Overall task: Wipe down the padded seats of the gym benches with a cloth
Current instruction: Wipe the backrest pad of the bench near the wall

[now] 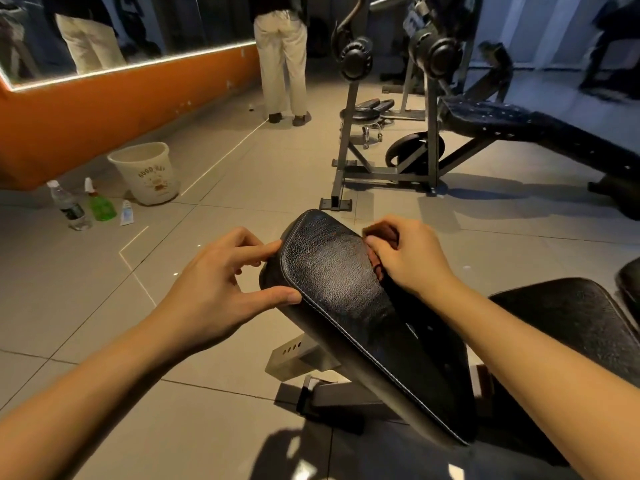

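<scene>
Your left hand is released and grasps nothing: the thumb and forefinger lie fairly straight against the left edge of the black padded seat, touching its stitched rim. Your right hand is clenched around a dark reddish-brown cloth, its fingers curled over it at the pad's right edge, near the far end. The cloth is mostly hidden under that hand and is bunched against the pad's side. The pad is tilted, its far end raised, on a metal frame standing on the tiled floor. A second black pad lies just beside it on your right.

On the floor to your left stand a pale bucket, a clear water bottle, a green spray bottle and a small tube, all close together by the orange wall under the mirror. Farther off, a person in light trousers stands facing away, and another padded seat slopes from a rack.
</scene>
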A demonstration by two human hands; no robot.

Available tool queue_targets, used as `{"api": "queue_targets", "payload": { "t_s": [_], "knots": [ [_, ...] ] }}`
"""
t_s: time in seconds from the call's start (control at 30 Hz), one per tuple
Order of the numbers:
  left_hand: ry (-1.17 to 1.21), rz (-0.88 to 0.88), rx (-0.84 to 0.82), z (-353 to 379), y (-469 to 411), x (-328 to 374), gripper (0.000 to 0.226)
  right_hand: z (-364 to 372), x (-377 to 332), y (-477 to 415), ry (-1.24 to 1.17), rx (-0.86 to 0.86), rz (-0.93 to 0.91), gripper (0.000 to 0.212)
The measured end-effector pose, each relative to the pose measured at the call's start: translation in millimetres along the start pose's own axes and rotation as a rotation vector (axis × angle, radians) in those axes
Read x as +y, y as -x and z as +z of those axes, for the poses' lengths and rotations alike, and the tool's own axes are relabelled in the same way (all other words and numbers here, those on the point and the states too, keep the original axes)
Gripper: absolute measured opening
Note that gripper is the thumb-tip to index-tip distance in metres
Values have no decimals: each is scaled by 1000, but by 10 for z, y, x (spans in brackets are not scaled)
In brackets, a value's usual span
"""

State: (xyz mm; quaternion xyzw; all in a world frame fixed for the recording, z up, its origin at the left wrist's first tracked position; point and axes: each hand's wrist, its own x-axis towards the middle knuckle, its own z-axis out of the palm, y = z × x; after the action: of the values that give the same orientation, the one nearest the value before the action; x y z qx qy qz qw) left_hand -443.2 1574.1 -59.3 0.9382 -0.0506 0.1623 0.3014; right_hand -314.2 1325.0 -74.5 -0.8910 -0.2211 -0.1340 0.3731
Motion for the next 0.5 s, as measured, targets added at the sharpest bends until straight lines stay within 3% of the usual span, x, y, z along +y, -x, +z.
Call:
{"api": "queue_targets", "payload": {
  "t_s": [0.07, 0.17, 0.23, 0.33, 0.4, 0.5],
  "knots": [
    [14, -1, -2, -3, 0, 2, 89, 11, -33, 38, 11, 25, 13, 5],
    [16, -14, -13, -7, -4, -5, 88, 20, -525, 317, -164, -136, -267, 10],
    [15, -16, -13, -5, -1, -7, 87, 54, -627, 397, -150, -194, -417, 15],
    [14, -1, -7, 1, 0, -6, 88, 37, -276, 89, -40, -16, -167, 2],
    [9, 6, -10, -13, 7, 7, 90, 25, -151, 14, 45, 43, -34, 5],
    [12, 11, -19, -21, -2, 21, 88, 72, -524, 168, -43, -93, -273, 13]
  ]
}}
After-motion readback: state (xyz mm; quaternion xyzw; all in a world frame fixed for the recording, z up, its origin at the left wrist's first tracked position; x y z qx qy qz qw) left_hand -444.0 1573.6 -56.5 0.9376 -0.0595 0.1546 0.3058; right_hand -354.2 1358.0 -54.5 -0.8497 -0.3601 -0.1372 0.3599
